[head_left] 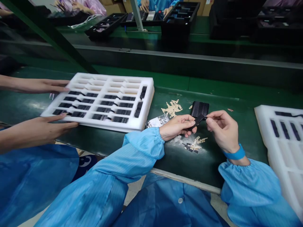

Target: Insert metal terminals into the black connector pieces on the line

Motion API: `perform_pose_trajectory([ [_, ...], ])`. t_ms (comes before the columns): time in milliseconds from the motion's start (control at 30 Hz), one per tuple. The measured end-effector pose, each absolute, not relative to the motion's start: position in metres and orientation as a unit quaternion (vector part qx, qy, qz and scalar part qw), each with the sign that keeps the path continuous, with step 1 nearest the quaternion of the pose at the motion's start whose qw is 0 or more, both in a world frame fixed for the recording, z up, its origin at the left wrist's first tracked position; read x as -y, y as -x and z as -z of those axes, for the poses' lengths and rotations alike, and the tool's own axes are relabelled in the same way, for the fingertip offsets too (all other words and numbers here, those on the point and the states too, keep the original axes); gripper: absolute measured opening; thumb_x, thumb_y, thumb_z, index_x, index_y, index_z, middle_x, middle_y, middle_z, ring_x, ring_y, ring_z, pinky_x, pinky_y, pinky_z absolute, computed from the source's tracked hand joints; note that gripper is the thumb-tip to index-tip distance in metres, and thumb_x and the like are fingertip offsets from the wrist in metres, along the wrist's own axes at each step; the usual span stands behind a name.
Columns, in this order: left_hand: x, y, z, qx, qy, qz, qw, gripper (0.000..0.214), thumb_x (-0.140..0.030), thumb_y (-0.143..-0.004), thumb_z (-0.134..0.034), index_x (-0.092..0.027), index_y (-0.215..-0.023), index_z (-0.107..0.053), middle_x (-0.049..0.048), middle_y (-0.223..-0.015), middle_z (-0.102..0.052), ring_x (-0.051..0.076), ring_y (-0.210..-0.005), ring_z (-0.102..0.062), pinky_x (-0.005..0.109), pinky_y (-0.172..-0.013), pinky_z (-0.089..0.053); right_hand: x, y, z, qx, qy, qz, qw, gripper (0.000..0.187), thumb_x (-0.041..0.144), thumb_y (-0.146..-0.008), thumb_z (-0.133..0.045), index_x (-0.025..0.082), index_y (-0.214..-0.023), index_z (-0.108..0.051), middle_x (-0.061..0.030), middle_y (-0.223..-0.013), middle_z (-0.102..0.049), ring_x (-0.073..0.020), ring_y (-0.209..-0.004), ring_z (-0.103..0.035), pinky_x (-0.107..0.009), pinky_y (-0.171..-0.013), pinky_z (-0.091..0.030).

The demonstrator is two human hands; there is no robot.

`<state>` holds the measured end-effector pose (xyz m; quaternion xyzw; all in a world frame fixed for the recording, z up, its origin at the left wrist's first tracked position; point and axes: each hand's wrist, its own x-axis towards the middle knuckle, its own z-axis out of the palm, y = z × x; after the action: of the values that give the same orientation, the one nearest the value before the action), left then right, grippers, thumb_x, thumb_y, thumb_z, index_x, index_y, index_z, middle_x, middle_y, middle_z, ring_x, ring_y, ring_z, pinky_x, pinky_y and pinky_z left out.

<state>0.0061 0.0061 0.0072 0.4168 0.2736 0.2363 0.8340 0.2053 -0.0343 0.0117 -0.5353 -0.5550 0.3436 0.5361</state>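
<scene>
My left hand (178, 126) is closed around a small black flat part (198, 121), holding it tilted above the table. At the part's right end, my right hand (222, 128) has thumb and forefinger pinched together; anything small between those fingertips is hidden. Just behind the part lies a block of several black ribbed parts (200, 107). A pile of cream-coloured small strips (172, 108) lies behind my left hand. Nearer to me is a smaller heap of cream and black strips (194, 145). A clear plastic bag with a white label (157, 121) sits partly behind my left wrist.
On the left, a co-worker's two hands (44, 129) hold a white foam tray (104, 94) with black parts in its slots. Another white foam tray (261, 123) stands at the right edge. Black bins (181, 19) and other workers are across the green bench (241, 110).
</scene>
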Motion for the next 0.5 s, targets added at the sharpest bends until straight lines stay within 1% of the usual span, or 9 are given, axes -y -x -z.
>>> perform_pose_trajectory([
  [167, -0.0052, -0.0069, -0.0086, -0.286, -0.421, -0.226, 0.83, 0.044, -0.047, -0.08, -0.077, -0.013, -0.096, -0.054, 0.0021, -0.08, -0.065, 0.005, -0.059, -0.055, 0.019, -0.056, -0.043, 0.0347, -0.2023, -0.0137, 0.557, 0.539, -0.325, 0.542, 0.021, 0.038, -0.083, -0.076, 0.019, -0.088, -0.066, -0.0009, -0.072, -0.061, -0.0119, -0.055, -0.054, -0.026, -0.051, -0.046],
  [300, -0.0049, -0.0073, -0.0091, -0.284, -0.424, -0.222, 0.831, 0.046, -0.048, -0.08, -0.077, -0.013, -0.098, -0.053, 0.0017, -0.08, -0.063, 0.005, -0.059, -0.054, 0.018, -0.054, -0.042, 0.0356, -0.2014, -0.0135, 0.555, 0.537, -0.325, 0.546, 0.019, 0.035, -0.085, -0.074, 0.019, -0.084, -0.064, 0.0002, -0.068, -0.06, -0.0107, -0.053, -0.052, -0.025, -0.051, -0.044],
  [500, -0.0035, -0.0074, -0.0093, -0.25, -0.415, -0.217, 0.848, 0.04, -0.046, -0.087, -0.07, -0.015, -0.104, -0.051, -0.0028, -0.075, -0.053, 0.004, -0.055, -0.047, 0.016, -0.05, -0.037, 0.0341, -0.2021, -0.0098, 0.535, 0.542, -0.358, 0.541, 0.015, 0.031, -0.087, -0.071, 0.018, -0.083, -0.063, 0.0019, -0.063, -0.057, -0.0095, -0.05, -0.05, -0.023, -0.048, -0.04],
])
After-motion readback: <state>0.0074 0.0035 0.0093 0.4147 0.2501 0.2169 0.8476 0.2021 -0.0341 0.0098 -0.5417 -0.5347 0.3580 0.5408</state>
